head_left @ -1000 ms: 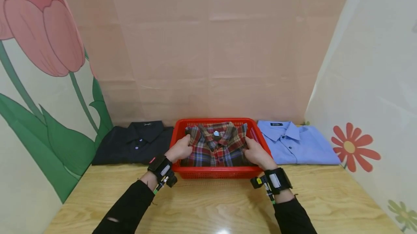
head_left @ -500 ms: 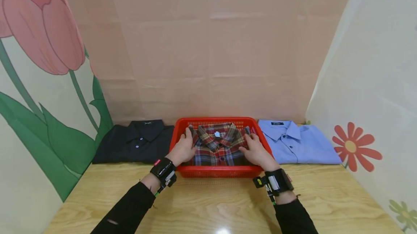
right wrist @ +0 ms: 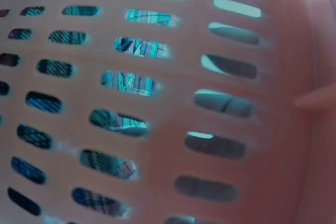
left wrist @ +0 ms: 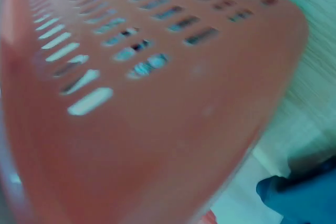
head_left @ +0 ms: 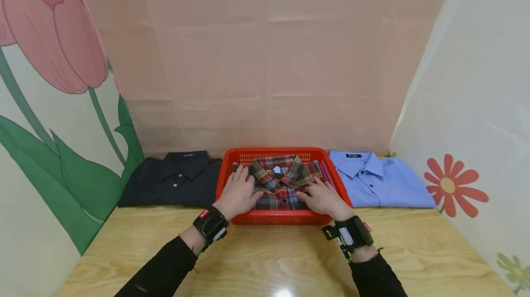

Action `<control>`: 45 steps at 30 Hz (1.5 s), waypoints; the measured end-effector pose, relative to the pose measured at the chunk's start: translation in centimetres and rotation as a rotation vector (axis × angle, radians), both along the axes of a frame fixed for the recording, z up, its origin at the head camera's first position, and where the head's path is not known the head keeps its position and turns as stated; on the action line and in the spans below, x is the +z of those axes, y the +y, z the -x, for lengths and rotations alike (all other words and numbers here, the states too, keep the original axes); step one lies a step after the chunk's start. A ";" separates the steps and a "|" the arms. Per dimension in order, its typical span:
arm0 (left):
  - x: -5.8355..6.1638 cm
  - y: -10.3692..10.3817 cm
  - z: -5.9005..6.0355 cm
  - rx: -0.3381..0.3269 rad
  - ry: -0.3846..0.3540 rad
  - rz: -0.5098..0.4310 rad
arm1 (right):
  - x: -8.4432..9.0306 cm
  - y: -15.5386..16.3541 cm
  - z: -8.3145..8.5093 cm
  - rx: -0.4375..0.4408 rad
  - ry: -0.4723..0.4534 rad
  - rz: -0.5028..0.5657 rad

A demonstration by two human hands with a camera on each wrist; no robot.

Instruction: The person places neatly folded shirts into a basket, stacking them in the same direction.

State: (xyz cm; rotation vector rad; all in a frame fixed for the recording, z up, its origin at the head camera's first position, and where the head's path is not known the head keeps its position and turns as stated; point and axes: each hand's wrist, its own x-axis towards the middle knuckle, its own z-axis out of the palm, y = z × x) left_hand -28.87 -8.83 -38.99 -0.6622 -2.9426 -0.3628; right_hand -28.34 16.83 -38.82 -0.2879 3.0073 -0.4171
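Observation:
A folded red plaid shirt [head_left: 281, 179] lies in a red slotted basket [head_left: 285, 217] at the back middle of the wooden table. My left hand [head_left: 239, 192] lies flat on the shirt's left half, fingers straight. My right hand [head_left: 322, 197] presses flat on its right half, fingers spread. Both wrist views sit tight against the basket wall [left wrist: 157, 108], and plaid cloth [right wrist: 139, 48] shows through the slots. Neither hand shows in the wrist views.
A folded black shirt [head_left: 174, 182] lies left of the basket and a folded light blue shirt [head_left: 378, 179] lies right of it. Painted panels close the left, back and right sides. The wooden table [head_left: 273, 260] stretches toward me.
Both hands moved from gripping the plaid shirt's sides to lying flat on top of it. The shirt has settled lower into the basket.

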 end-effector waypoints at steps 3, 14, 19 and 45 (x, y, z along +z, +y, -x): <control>0.1 0.2 0.0 -0.093 -0.013 0.006 | -0.1 0.1 0.0 -0.011 -0.072 0.038; -0.4 -0.7 0.8 -0.034 -0.417 -0.095 | -0.1 0.7 -0.1 -0.064 -0.203 0.075; -0.5 -0.6 1.1 -0.042 -0.449 -0.075 | 0.0 1.0 -0.2 -0.068 -0.191 0.068; -0.8 -0.7 0.9 -0.093 -0.344 -0.131 | -0.1 0.9 -0.4 -0.080 -0.100 0.100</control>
